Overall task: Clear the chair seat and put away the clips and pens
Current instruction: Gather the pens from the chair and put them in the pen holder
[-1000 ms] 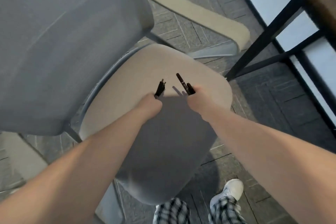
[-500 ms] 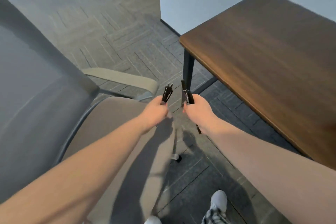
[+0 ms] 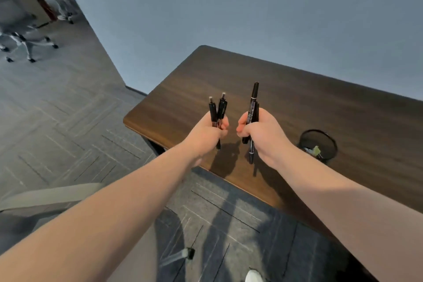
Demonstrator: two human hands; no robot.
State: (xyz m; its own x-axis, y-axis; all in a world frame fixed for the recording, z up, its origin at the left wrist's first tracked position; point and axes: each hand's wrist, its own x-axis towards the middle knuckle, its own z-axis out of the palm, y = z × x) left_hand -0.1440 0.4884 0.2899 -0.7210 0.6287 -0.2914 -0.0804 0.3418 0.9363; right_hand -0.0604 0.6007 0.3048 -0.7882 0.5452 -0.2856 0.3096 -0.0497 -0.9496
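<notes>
My left hand is closed around two black click pens, held upright over the near left part of a dark wooden table. My right hand grips a long black marker together with a second dark pen, also upright. Both hands hover above the tabletop, close together. A black mesh pen cup stands on the table to the right of my right hand, with something small and green-white inside. Only the chair's armrest and a sliver of its seat show at lower left.
A blue-grey wall runs behind the table. Grey carpet tiles cover the floor at left and below. Another office chair base with castors stands far off at upper left. My shoe tip shows at the bottom edge.
The view has swung up from the chair seat to the table. Both hands, still holding the pens, have moved from over the chair to above the tabletop.
</notes>
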